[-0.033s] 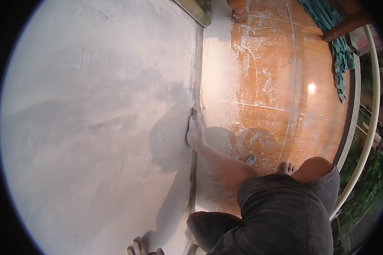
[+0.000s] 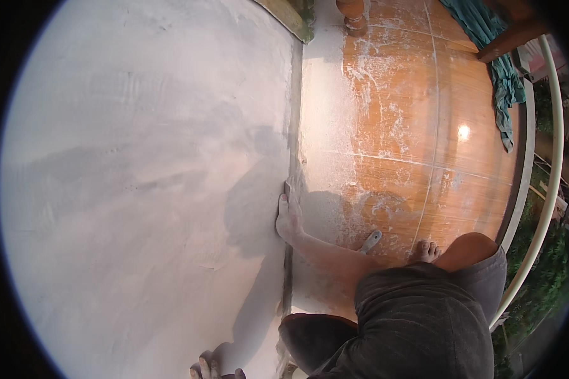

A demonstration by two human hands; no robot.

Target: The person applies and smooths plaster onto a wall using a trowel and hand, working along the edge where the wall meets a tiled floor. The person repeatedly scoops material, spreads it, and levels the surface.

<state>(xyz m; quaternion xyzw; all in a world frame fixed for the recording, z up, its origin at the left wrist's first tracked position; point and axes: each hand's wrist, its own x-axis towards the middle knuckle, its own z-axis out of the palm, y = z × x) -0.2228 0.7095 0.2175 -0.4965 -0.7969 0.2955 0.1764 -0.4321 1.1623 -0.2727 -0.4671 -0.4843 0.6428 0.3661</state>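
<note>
My right hand is closed around a thin, flat grey piece. It presses this against the foot of the pale plastered wall, at the dark joint line where wall and floor meet. The piece's kind is mostly hidden by my fingers. At the lower left edge, my left hand shows only its dusty fingers, spread against the wall. Beside my right forearm, a tool with a grey handle with a hole in its end lies on the floor, its other end hidden by the arm.
White dust and smears cover the orange-brown tiled floor. My bare foot stands right of the forearm. A green cloth hangs near a wooden leg at the far right. A pale curved rail borders greenery. A turned wooden post stands far off.
My right hand has slid a short way nearer along the joint with the flat piece. More of the tool on the floor shows. The left hand has barely moved.
</note>
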